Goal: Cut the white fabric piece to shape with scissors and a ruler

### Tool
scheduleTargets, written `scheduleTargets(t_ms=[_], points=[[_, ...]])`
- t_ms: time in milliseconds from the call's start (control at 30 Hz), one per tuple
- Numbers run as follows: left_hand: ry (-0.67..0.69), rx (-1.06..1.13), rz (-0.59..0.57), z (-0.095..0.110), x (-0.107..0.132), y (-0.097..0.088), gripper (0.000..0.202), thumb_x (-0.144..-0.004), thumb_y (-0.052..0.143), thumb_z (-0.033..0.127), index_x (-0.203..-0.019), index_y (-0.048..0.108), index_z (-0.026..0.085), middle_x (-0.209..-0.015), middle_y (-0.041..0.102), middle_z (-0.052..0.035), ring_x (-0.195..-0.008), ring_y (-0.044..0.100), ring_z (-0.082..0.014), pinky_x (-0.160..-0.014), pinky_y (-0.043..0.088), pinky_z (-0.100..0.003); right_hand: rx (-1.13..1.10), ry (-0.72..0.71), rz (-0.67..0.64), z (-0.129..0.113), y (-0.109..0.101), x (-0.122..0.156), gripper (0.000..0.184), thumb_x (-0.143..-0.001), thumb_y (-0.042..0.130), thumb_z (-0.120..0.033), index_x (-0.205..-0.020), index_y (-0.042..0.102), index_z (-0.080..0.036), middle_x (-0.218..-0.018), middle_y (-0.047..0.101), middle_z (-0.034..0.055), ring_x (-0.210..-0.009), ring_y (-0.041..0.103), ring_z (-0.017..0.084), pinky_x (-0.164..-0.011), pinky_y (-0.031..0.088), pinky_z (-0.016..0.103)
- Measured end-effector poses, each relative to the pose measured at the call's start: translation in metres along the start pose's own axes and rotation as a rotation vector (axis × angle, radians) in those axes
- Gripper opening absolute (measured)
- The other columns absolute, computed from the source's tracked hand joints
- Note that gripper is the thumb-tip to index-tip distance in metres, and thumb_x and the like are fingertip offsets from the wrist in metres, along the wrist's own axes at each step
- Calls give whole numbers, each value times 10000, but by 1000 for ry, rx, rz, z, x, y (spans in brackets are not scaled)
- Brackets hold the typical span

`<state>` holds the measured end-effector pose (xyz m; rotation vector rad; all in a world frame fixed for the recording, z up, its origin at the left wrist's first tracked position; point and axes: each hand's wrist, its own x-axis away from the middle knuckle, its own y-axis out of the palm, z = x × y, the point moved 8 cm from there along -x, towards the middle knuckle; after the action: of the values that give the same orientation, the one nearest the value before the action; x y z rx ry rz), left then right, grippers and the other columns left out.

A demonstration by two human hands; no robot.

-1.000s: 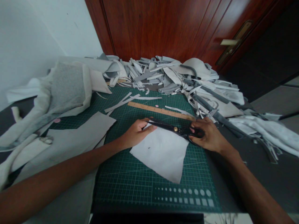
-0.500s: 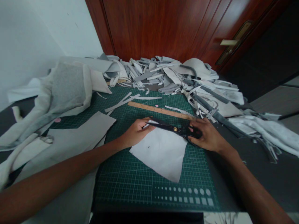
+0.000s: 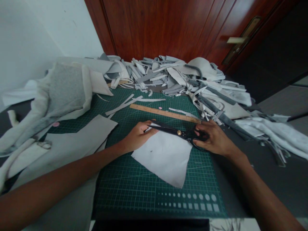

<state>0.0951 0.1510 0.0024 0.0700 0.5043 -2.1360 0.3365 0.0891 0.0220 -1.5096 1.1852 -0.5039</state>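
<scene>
Here: Black scissors point(image 3: 179, 132) at the far edge of a pale sheet point(image 3: 166, 157)

The left hand point(image 3: 136, 136) has its fingers pinched together on the far left corner of the pale sheet, thumb on top, close by the tips of the scissors. The right hand point(image 3: 213, 138) has its fingers curled closed around the scissor handles; how far each one passes through the loops is hard to tell. The blades point left, parted by a narrow gap, and run along the sheet's far edge. A small dark mark shows on the sheet, which lies over a green cutting mat point(image 3: 125, 189) printed with a white grid.

Just beyond the scissors, a wooden ruler point(image 3: 166, 113) lies slantwise on the mat, its right end near the right hand. Narrow strips point(image 3: 120, 105) cross one another near the ruler's left end. A larger grey sheet point(image 3: 69, 154) stretches beneath the left forearm, with a folded bundle of fabric point(image 3: 68, 86) behind it and a pink disc point(image 3: 55, 124) between them. Grey and white scraps point(image 3: 156, 72) are heaped along the back of the dark counter point(image 3: 231, 189), in front of a reddish wooden door point(image 3: 156, 32).
</scene>
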Motion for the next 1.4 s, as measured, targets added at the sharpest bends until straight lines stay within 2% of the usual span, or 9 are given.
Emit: scheduleTargets(t_ms=[100, 233, 500, 733, 1067, 1233, 1400], points=[[15, -2, 11, 1, 0, -1, 209, -960, 597, 248, -866, 765, 167, -953, 765, -46, -838, 680, -156, -700, 539, -234, -4, -7, 5, 0, 0, 0, 321, -888, 667, -493, -764, 517, -238, -714, 588, 4, -683, 557, 201, -735, 349, 368], [-3, 3, 16, 0, 0, -1, 199, -963, 592, 246, -901, 763, 163, -927, 751, -34, -740, 644, -129, -591, 486, -203, -4, -19, 1, 2, 1, 1, 326, -901, 658, -501, -779, 521, -232, -727, 572, 1, -697, 550, 201, -737, 342, 368], [-10, -11, 7, 3, -1, -2, 243, -959, 589, 253, -782, 725, 158, -936, 740, -34, -720, 630, -119, -609, 474, -201, -13, -13, 10, 3, 2, 1, 352, -908, 645, -532, -770, 515, -235, -719, 583, 4, -689, 545, 196, -731, 344, 370], [-3, 1, 20, -2, 0, -2, 204, -956, 599, 284, -934, 762, 163, -929, 751, -43, -759, 644, -146, -583, 481, -209, -10, -8, 7, 3, 2, 1, 353, -919, 638, -530, -766, 508, -239, -716, 589, 2, -688, 561, 200, -734, 350, 369], [24, -14, 17, 2, -1, -3, 239, -949, 589, 267, -776, 716, 161, -945, 751, -47, -788, 665, -147, -693, 527, -239, -9, -25, 14, 2, 1, 0, 346, -928, 633, -528, -777, 522, -236, -731, 597, 8, -704, 568, 202, -731, 342, 371], [-8, 13, 0, 0, 0, -1, 257, -941, 592, 312, -757, 688, 159, -860, 711, -32, -673, 592, -123, -589, 475, -217, -12, -10, 17, 2, 1, 0, 363, -919, 632, -540, -755, 513, -240, -701, 597, 4, -675, 562, 199, -722, 343, 367], [-38, -26, 20, -2, 0, -2, 318, -930, 603, 378, -692, 638, 171, -796, 682, -20, -653, 549, -122, -565, 436, -214, -20, 0, 18, 4, 2, 1, 363, -924, 632, -533, -746, 515, -238, -688, 600, 0, -664, 559, 193, -736, 348, 368]])
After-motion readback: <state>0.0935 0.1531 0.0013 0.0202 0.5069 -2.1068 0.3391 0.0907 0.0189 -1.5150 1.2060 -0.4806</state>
